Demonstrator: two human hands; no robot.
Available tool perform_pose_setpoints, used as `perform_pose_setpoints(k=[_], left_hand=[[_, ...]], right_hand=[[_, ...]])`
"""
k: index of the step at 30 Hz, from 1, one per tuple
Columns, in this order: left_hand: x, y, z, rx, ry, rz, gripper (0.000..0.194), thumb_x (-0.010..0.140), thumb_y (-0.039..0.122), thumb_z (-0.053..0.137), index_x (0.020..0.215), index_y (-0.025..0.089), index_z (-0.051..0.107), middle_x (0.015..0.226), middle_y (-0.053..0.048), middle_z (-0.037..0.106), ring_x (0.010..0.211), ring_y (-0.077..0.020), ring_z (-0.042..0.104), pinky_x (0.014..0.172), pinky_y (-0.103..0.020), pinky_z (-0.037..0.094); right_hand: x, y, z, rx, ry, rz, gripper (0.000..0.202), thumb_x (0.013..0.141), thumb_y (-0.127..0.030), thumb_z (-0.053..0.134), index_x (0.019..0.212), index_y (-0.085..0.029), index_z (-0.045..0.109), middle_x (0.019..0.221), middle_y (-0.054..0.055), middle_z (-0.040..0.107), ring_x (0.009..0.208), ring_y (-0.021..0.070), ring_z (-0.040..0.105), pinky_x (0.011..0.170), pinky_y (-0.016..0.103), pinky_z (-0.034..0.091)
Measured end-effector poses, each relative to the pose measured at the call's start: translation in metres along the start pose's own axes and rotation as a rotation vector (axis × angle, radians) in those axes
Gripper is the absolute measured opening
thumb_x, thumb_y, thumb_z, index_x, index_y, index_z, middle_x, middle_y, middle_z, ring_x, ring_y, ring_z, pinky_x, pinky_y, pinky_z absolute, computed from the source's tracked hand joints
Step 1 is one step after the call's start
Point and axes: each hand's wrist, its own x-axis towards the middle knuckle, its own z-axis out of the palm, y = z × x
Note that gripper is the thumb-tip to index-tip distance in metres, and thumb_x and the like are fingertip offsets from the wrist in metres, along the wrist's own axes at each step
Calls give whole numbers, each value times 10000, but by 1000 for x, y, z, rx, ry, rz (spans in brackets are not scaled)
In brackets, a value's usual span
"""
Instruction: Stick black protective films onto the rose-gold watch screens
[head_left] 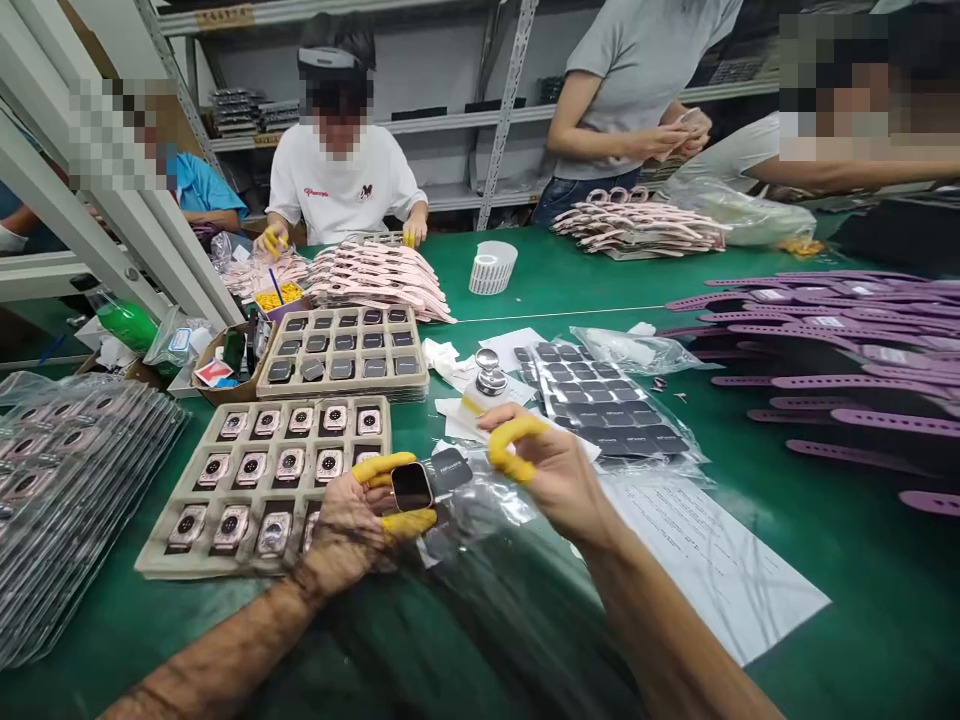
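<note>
My left hand (356, 520), with yellow finger cots on, grips a smartwatch body (412, 487) by its edges, dark screen facing up. My right hand (544, 465) is raised to the right of it, its yellow-covered fingers curled together in a pinch. Whether anything is between those fingertips I cannot make out. Just beyond the watch lies a black square film with printed text (451, 468), on clear plastic (502, 497). Under and beside my left wrist stands a beige tray (161, 545) of pink watch bodies, backs up; my forearm hides part of it.
Behind it is a tray of black squares (345, 368). A sheet of black films (600, 395), a metal-topped bottle (490, 372) and printed paper (705, 560) lie ahead and right. Purple straps (847, 380) are at right, stacked trays (82, 500) at left. Co-workers (345, 185) sit and stand opposite.
</note>
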Motion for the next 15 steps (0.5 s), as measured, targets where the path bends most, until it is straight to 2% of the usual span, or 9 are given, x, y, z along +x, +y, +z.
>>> perform_pose_setpoints(k=[2,4,6,8,10,12,15], left_hand=[[-2,-1,0,-19,-15,-6,609,404,112,1000,969,164,775,889,-63,834,844,-275,813,780,-348,699],[-5,-3,1,28,-33,22,576,435,109,988,972,191,795,919,-48,838,880,-275,813,824,-351,698],[-9,-3,2,85,-39,69,531,453,95,970,949,207,816,947,-38,841,915,-279,812,869,-351,692],[-11,-2,5,124,-18,103,486,450,82,954,901,207,826,948,-38,841,940,-289,809,887,-351,689],[-12,1,7,157,18,116,459,425,72,944,849,201,824,911,-40,841,938,-304,808,883,-359,690],[-12,3,9,189,34,114,451,411,68,938,826,199,822,878,-39,839,916,-308,810,880,-365,690],[-12,3,8,195,19,106,473,399,59,940,837,189,822,868,-48,837,897,-307,810,861,-364,693]], right_hand=[[-1,-3,-10,113,58,36,394,747,-652,792,690,-294,637,983,56,715,1052,319,689,1029,572,537],[-2,-5,-14,61,44,62,325,748,-638,799,781,-336,684,1036,51,730,1115,335,686,1061,591,520],[-4,-5,-10,-119,-58,109,289,773,-537,813,1005,-383,738,1168,45,747,1201,340,673,1109,611,489],[-5,-4,-1,-252,-177,167,388,780,-455,813,1151,-373,736,1201,48,763,1166,330,702,1078,592,527],[-5,-2,7,-252,-220,209,313,794,-442,790,1084,-326,773,1064,48,800,1002,306,753,951,532,610],[-4,-1,10,-205,-182,226,232,803,-453,773,969,-293,798,944,45,809,880,287,766,844,483,646],[-3,0,9,-176,-127,218,163,779,-433,794,867,-296,804,881,33,809,847,285,768,818,469,655]])
